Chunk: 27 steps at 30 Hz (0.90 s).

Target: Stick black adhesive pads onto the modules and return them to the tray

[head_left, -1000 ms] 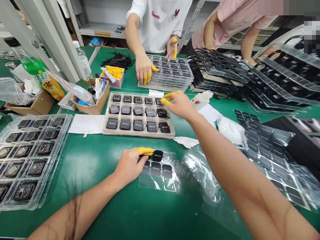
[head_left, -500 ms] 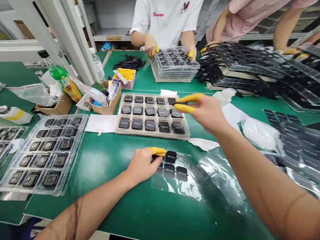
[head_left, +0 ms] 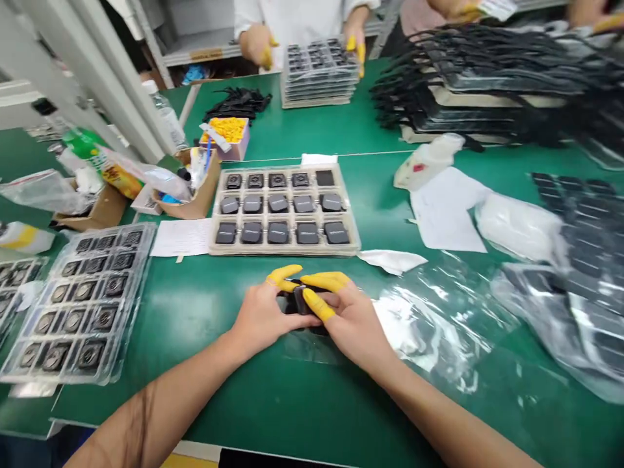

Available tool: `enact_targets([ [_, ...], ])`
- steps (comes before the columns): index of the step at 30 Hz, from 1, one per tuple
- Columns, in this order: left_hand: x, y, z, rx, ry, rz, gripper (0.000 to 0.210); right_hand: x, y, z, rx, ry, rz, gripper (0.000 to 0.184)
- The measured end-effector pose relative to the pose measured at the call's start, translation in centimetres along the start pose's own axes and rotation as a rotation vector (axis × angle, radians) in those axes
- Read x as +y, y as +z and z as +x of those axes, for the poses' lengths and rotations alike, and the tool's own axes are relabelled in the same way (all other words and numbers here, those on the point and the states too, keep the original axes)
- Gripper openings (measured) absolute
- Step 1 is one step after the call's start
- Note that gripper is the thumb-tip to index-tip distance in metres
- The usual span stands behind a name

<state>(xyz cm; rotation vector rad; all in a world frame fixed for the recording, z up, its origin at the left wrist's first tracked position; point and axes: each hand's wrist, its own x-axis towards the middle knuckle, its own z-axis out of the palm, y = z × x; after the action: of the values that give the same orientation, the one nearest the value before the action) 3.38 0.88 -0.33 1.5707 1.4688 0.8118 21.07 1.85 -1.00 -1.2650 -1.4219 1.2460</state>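
My left hand and my right hand, with yellow finger cots on some fingers, meet low over the green table. Between their fingertips they grip a small black watch case, mostly covered by the fingers. Under the hands lies a see-through film sheet; its black square stickers are largely hidden. Just beyond stands a beige tray with rows of square watch cases. Those in its two nearer rows have dark squares with pale print on top. The back right compartment shows only a flat dark surface.
A see-through tray of watches stands left. Crumpled plastic film and sheets of black stickers lie right. Boxes, a box of yellow finger cots and stacked trays with black straps stand farther back. A co-worker's hands flank a tray stack.
My right hand has come back from the tray's back right compartment to meet my left hand, and both now grip the watch case. The view has tilted down. The co-worker's tray stack is now held at its sides.
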Motion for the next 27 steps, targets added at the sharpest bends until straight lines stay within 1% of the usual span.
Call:
enact_targets([
  [2,0.0,0.0,0.1,0.000,-0.012,0.023,0.076,-0.4,-0.2,-0.1,0.002,0.009,-0.044,0.016],
  [4,0.1,-0.1,0.1,-0.009,-0.028,0.086,0.068,-0.5,-0.3,-0.2,-0.025,0.044,-0.025,0.017],
  [7,0.3,0.0,0.1,0.029,-0.015,0.134,0.055,-0.1,-0.2,-0.4,-0.044,0.082,0.000,0.017],
  [9,0.4,0.0,0.1,0.042,0.004,0.105,0.048,0.1,0.1,-0.4,-0.032,0.039,-0.041,0.014],
  [12,0.5,0.0,0.1,0.027,-0.008,0.056,0.047,-0.5,0.1,-0.5,0.011,-0.088,-0.136,0.014],
  [14,0.5,-0.1,0.2,0.012,-0.009,0.045,0.049,-1.6,-1.2,-0.6,0.011,-0.197,-0.219,0.012],
  [16,0.4,-0.2,0.3,0.012,-0.003,0.060,0.049,-2.6,-4.1,-0.8,-0.069,-0.254,-0.220,0.011],
  [17,0.4,-0.2,0.3,0.018,-0.007,0.074,0.048,-3.0,-5.9,-1.0,-0.134,-0.231,-0.172,0.015],
  [18,0.4,-0.2,0.3,0.025,-0.017,0.087,0.048,-3.1,-7.9,-1.2,-0.154,-0.176,-0.096,0.021],
  [19,0.4,-0.2,0.4,0.031,-0.032,0.095,0.049,-3.1,-9.9,-1.5,-0.111,-0.119,-0.083,0.029],
  [20,0.4,-0.2,0.4,0.035,-0.050,0.096,0.051,-2.8,-11.7,-1.6,-0.035,-0.059,-0.180,0.033],
  [22,0.4,-0.2,0.4,0.040,-0.073,0.072,0.054,-2.0,-14.5,-1.5,0.141,0.049,-0.543,0.034],
  [23,0.3,-0.2,0.4,0.044,-0.077,0.058,0.055,-1.4,-15.3,-1.1,0.231,0.085,-0.716,0.032],
  [24,0.3,-0.1,0.5,0.047,-0.076,0.048,0.055,-0.9,-15.7,-0.5,0.306,0.106,-0.842,0.032],
  [26,0.0,0.0,0.5,0.055,-0.055,0.039,0.054,0.1,-15.8,1.4,0.401,0.082,-0.949,0.034],
  [27,-0.1,0.1,0.5,0.056,-0.039,0.034,0.053,0.6,-15.7,2.6,0.400,0.051,-0.975,0.036],
])
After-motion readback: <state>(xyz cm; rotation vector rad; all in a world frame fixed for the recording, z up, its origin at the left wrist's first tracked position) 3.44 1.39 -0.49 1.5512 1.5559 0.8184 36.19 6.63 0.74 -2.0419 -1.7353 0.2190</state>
